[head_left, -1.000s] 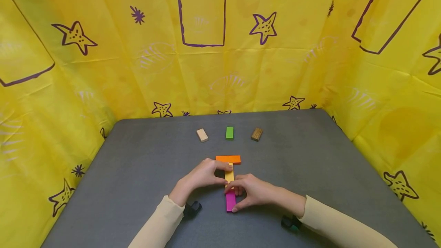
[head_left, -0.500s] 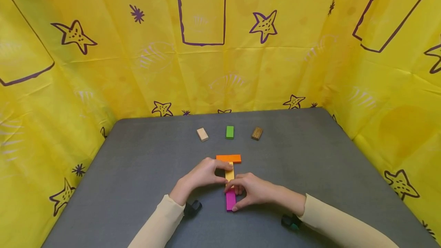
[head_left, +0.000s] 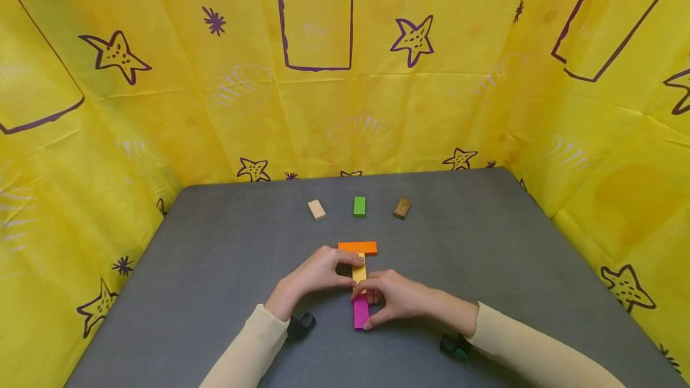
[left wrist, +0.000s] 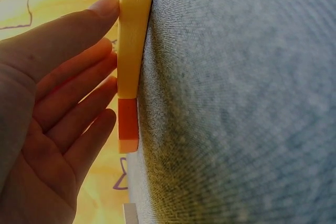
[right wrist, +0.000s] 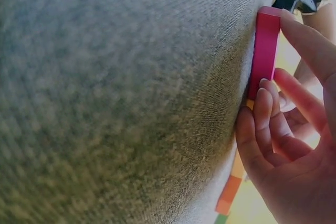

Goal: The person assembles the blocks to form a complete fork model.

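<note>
Three long blocks lie flat on the grey table as a T: an orange block (head_left: 357, 248) crosswise at the far end, then a yellow block (head_left: 359, 274), then a magenta block (head_left: 361, 314) nearest me. My left hand (head_left: 318, 271) rests its thumb and fingertips on the yellow block, the fingers nearly straight in the left wrist view. With the thumb at its near end and fingers curled at its far end, my right hand (head_left: 398, 296) holds the magenta block. In the head view, that hand's fingers hide the join between magenta and yellow.
Farther back on the grey table (head_left: 242, 244) are a pale wooden block (head_left: 317, 209), a green block (head_left: 359, 207) and a brown block (head_left: 402, 208), spaced apart. A yellow patterned cloth (head_left: 377, 106) hangs behind the table and along both sides.
</note>
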### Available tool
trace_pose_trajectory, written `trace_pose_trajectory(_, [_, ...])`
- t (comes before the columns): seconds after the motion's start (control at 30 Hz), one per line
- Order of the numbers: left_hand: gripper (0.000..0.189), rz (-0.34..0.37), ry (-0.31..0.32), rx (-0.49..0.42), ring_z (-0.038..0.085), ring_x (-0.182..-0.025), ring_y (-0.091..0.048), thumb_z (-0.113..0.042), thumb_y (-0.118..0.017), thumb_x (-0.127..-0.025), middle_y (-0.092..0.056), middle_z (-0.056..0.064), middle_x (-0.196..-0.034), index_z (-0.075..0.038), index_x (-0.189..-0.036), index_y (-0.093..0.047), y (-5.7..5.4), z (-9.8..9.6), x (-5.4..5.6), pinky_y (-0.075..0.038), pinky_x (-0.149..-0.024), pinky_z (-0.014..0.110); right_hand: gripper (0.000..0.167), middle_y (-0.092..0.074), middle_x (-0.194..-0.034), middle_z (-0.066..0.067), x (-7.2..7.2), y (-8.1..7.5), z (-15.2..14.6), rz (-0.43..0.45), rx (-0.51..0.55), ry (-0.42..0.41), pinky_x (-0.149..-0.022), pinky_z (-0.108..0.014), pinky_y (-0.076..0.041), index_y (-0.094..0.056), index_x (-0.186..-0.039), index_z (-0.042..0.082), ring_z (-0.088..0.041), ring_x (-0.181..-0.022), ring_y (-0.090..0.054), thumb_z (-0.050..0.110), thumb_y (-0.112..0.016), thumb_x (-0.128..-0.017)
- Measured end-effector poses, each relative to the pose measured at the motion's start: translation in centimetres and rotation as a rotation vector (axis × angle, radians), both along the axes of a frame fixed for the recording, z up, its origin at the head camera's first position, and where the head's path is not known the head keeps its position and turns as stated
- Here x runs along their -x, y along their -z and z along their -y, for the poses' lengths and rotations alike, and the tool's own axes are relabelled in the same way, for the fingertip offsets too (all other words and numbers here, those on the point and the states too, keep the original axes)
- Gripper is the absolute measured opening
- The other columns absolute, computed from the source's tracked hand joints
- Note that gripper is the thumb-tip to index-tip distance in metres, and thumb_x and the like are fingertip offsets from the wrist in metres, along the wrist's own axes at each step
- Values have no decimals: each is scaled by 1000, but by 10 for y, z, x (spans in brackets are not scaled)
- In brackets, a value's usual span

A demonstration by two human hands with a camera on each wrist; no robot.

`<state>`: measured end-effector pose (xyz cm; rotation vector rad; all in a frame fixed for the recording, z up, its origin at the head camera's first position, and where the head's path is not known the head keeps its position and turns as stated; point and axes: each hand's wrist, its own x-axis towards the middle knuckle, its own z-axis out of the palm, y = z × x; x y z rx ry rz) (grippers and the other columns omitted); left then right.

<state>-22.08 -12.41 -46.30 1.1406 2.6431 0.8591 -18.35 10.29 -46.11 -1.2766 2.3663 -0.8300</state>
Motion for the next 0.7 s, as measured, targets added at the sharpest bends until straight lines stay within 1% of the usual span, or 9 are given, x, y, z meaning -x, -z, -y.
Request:
trace_pose_trajectory(0.1, [44,-3,5,3,7,-116,-58,-31,-76,-80,-67,-10,-117,-19,-121,-67,0,0,0,-47,-99,30,50,-59,-87,5,3,-2,-2,20,18,-1,-65,-15,-46,-63,-119,25,-4,-76,-52,48,-74,-77])
trace_pose_trajectory(0.2, [42,-13,10,-2,8,-113,-60,-31,-78,-78,-68,-10,-114,-20,-118,-69,1,0,0,-48,-97,30,47,-60,-86,5,11,-8,-8,4,82,19,-66,-17,-50,-63,-122,20,-3,-74,-55,43,-71,-81])
trace_pose_trajectory(0.23, [42,-19,11,-5,8,-112,-61,-31,-78,-78,-68,-11,-113,-20,-118,-69,0,0,0,-48,-97,30,45,-60,-85,5,15,-12,-10,-17,107,36,-66,-18,-51,-63,-122,18,-2,-73,-55,40,-71,-83])
trace_pose_trajectory(0.3, [42,-25,7,-7,7,-111,-61,-32,-79,-76,-69,-11,-111,-20,-116,-70,0,0,0,-48,-97,29,38,-60,-84,7,24,-20,-16,-71,157,80,-68,-20,-53,-65,-118,15,-1,-73,-56,34,-70,-85])
trace_pose_trajectory(0.37, [43,-27,3,0,7,-110,-61,-33,-80,-76,-69,-11,-111,-20,-116,-70,0,0,0,-48,-97,29,34,-60,-86,7,34,-27,-22,-111,185,138,-71,-22,-55,-66,-115,14,-2,-76,-59,30,-70,-85])
trace_pose_trajectory(0.47, [45,-14,-6,19,6,-112,-60,-33,-79,-77,-68,-12,-114,-20,-119,-68,-1,0,0,-47,-99,29,34,-64,-95,0,51,-32,-32,-152,185,229,-78,-28,-56,-67,-114,13,-10,-85,-62,29,-71,-84])
trace_pose_trajectory(0.6, [46,4,-6,26,6,-114,-59,-32,-78,-78,-67,-12,-116,-20,-121,-67,-1,-1,-1,-47,-99,29,45,-64,-112,-10,75,-27,-47,-164,156,348,-86,-37,-54,-63,-120,11,-24,-99,-63,31,-75,-81])
trace_pose_trajectory(0.7, [45,12,-3,16,6,-116,-58,-30,-78,-78,-67,-12,-116,-19,-121,-67,-1,-1,-2,-46,-100,29,53,-62,-116,-14,92,-23,-57,-168,151,428,-90,-41,-53,-61,-123,8,-29,-104,-61,31,-78,-78])
